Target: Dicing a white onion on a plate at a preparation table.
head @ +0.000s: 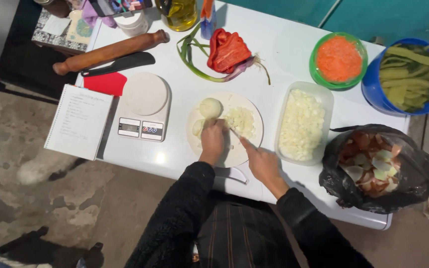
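A round white cutting board (247, 113) lies on the white table (284, 54). On it sit a peeled onion half (210, 107) and a pile of chopped onion (241, 121). My left hand (213, 140) presses down on an onion piece at the board's left side. My right hand (259, 159) grips a knife (236, 134) whose blade points toward the left hand, over the board. The onion piece under my left hand is mostly hidden.
A clear tub of chopped onion (302, 123) stands right of the board, a black bag of onion peels (378, 166) further right. Kitchen scale (144, 106), notebook (79, 120), rolling pin (110, 50), red pepper (228, 50), green bowl of grated carrot (338, 59), blue bowl (407, 75).
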